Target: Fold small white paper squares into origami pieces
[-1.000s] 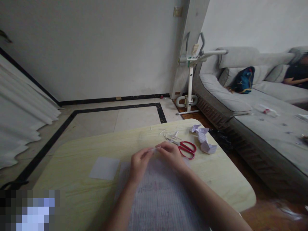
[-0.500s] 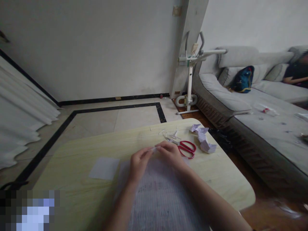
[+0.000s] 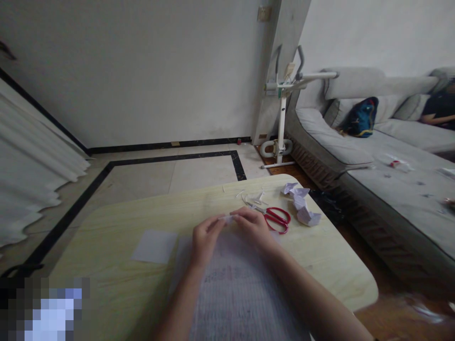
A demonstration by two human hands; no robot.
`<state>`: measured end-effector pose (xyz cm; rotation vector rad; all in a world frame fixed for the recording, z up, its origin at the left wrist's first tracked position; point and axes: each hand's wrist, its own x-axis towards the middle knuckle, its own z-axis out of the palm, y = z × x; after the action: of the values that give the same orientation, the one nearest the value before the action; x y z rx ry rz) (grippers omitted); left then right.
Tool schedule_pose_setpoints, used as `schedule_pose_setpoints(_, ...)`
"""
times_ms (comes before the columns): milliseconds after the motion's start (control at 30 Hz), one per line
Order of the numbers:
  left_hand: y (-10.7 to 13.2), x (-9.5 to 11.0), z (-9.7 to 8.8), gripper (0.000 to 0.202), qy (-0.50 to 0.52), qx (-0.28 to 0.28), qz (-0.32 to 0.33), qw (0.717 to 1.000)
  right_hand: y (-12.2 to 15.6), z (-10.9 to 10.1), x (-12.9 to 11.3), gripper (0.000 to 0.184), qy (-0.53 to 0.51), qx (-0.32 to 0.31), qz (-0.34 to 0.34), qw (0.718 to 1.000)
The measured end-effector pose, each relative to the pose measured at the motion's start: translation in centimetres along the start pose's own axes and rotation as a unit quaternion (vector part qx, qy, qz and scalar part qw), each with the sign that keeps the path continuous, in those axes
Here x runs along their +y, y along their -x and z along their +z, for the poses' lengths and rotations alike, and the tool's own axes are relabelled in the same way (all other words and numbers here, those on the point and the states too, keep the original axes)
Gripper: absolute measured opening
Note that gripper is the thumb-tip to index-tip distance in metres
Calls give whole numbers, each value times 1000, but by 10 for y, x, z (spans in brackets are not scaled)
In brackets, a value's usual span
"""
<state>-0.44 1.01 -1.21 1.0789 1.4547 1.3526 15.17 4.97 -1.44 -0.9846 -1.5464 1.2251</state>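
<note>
Both hands meet above a lined sheet (image 3: 234, 284) on the pale wooden table (image 3: 117, 222). My left hand (image 3: 204, 239) and my right hand (image 3: 254, 227) pinch a small white piece of paper (image 3: 227, 219) between their fingertips, fingers curled. Red-handled scissors (image 3: 275, 218) lie just right of my right hand. A small white square of paper (image 3: 154, 246) lies flat to the left of my left hand.
Folded pale paper shapes (image 3: 302, 206) and thin paper scraps (image 3: 252, 198) lie near the table's far right corner. A grey sofa (image 3: 373, 161) with a blue bag (image 3: 360, 116) stands to the right; a person (image 3: 441, 109) sits at its far end. A white exercise machine (image 3: 282, 113) stands by the wall.
Both hands stay pinched on the small paper; they have shifted very slightly, and the view has drifted a little.
</note>
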Motion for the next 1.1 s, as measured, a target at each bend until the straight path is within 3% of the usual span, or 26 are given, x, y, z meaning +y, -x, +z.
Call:
schedule_pose_setpoints(367, 2, 0, -2, 23, -37, -12, 14, 999, -1, 1, -1, 21, -36, 22, 70, 997)
schedule_pose_setpoints(667, 1, -3, -3, 24, -42, -3, 22, 999, -1, 1, 3, 21, -65, 12, 72, 995)
schedule_pose_setpoints(900, 4, 1, 3, 26, 2, -43, -3, 999, 0, 3, 2, 17, -25, 7, 47, 999)
schedule_pose_setpoints(1100, 3, -2, 2, 24, 0, -30, 2, 1000, 0, 4, 3, 15, -18, 3, 51, 999)
